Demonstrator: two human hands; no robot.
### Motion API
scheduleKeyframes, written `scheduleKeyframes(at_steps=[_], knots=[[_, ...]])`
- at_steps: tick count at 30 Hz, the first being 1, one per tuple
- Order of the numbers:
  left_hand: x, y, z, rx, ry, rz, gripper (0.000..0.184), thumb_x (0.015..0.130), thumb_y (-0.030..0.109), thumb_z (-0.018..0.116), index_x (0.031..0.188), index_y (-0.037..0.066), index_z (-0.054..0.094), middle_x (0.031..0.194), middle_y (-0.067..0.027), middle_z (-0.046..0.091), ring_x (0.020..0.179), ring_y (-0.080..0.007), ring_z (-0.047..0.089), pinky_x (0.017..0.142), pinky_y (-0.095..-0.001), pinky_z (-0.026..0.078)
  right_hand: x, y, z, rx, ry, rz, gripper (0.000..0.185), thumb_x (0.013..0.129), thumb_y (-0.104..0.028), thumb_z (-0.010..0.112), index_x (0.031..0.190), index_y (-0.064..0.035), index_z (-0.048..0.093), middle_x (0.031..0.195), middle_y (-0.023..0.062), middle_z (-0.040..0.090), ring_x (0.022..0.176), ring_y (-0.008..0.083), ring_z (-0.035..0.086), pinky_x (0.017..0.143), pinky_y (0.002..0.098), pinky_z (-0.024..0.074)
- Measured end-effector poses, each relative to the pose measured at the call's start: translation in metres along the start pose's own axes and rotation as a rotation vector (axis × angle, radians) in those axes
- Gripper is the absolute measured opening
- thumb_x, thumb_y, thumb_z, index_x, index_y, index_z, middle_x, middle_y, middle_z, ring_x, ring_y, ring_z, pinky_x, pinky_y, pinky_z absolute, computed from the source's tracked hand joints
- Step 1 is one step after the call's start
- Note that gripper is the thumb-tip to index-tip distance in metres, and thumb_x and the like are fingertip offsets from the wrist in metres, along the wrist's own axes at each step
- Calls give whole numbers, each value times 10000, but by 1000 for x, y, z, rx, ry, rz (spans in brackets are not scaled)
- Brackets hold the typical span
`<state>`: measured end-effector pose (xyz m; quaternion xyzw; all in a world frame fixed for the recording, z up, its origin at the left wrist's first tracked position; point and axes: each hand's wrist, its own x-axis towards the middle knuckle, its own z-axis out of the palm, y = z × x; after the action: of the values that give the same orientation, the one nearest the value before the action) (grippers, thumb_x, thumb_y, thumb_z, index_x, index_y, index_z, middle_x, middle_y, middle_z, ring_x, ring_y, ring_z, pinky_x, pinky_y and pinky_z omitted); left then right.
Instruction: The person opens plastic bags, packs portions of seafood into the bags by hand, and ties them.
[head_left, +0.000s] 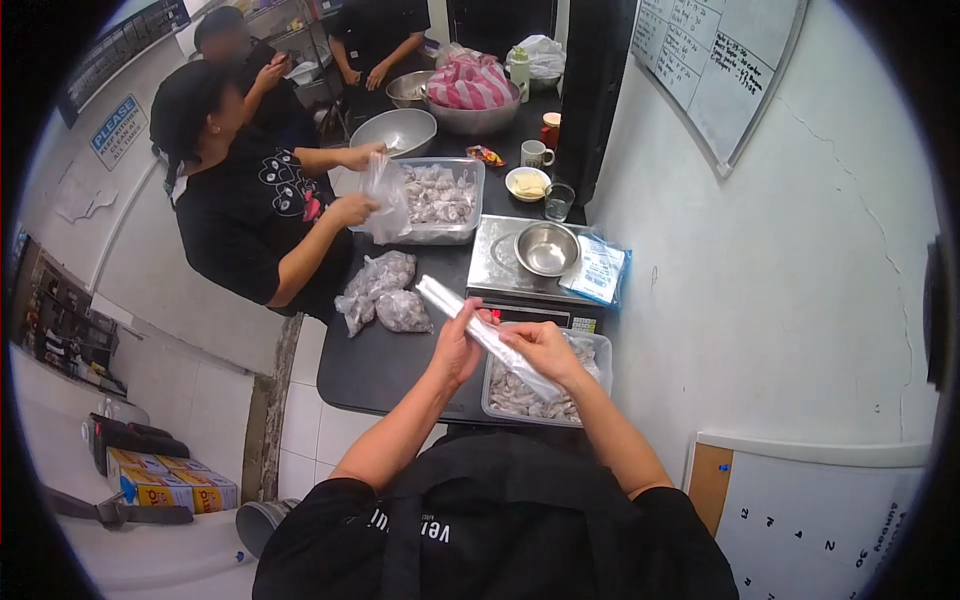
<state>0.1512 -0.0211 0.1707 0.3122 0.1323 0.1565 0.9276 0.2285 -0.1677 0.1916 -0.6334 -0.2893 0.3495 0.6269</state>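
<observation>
A folded strip of clear plastic bags (488, 338) is held slantwise between both my hands. My left hand (458, 343) grips it from the left, with fingers wrapped round its middle. From the right, my right hand (541, 351) pinches it nearer its lower end. Right under it is a clear tub (603, 372) of greyish food pieces. Just beyond my hands stands a scale (492, 268) with a steel bowl (547, 248) on its plate. A blue and white packet (600, 268) lies at the plate's right edge. Filled plastic bags (403, 311) rest on the table to the left.
A co-worker (235, 200) at the left holds a clear bag (385, 200) over a second tub (470, 232). Beyond are a glass (559, 203), a small bowl (527, 184), a mug (536, 154) and large bowls (475, 120). Two more people stand at the back. A wall borders the right side.
</observation>
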Motion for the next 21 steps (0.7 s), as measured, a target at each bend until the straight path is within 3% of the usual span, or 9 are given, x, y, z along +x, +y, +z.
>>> scheduleKeyframes(at_steps=[3,7,9,12,14,16,17,18,21], knots=[[-5,-9,-12,-152,-11,-93,352,885,412,548,1018,87,540,905,-75,588,919,-227,544,869,-379,441,-2,-1,-1,-416,34,-52,201,846,-180,638,930,-1,670,742,32,655,661,58,546,592,242,450],[-8,-25,-29,-325,-35,-206,586,807,536,581,1171,86,492,1145,-98,564,1084,-266,516,980,-423,390,3,-26,10,-655,145,-206,201,882,-192,587,870,0,644,736,36,645,635,88,554,600,252,454],[-14,-22,-27,-315,-27,-255,790,748,608,587,1310,84,406,1290,-116,483,1178,-271,468,1038,-453,332,11,-49,0,-569,186,-256,197,893,-190,575,878,-3,634,750,27,642,656,81,553,620,245,452],[-19,-20,-41,-308,-51,-255,835,739,614,592,1335,71,374,1291,-119,481,1176,-267,468,1043,-449,328,14,-106,-22,-317,276,-339,174,929,-178,525,902,-24,602,787,5,629,728,64,553,684,220,441],[-24,-14,-44,-325,-47,-229,822,755,588,601,1345,70,357,1303,-125,470,1180,-274,466,1027,-453,351,20,-135,-41,-229,418,-543,160,938,-168,508,909,-38,596,795,1,628,746,60,554,699,213,436],[-26,-11,-61,-243,-12,-236,762,779,552,606,1315,57,386,1238,-123,511,1112,-267,511,976,-444,407,22,-161,-64,-217,491,-613,241,961,-220,460,896,-23,581,782,60,629,770,101,582,715,246,464],[-18,-21,-99,-235,102,-286,603,854,455,569,1262,33,434,1126,-112,559,1023,-245,550,914,-414,457,20,-181,-65,-48,529,-612,229,963,-205,450,870,-28,563,756,53,615,733,93,567,694,242,466],[-20,-19,-98,-241,109,-282,603,854,455,569,1262,33,434,1126,-112,559,1023,-245,550,914,-414,457,20,-194,-65,121,564,-605,223,964,-191,440,845,-34,544,730,46,600,697,84,552,672,237,468],[-20,-9,-100,-133,0,-276,311,949,254,453,1138,13,512,1035,-101,583,904,-197,592,809,-339,519,30,-172,-97,320,614,-535,285,987,-231,362,834,-45,515,691,43,568,704,128,566,740,286,494]])
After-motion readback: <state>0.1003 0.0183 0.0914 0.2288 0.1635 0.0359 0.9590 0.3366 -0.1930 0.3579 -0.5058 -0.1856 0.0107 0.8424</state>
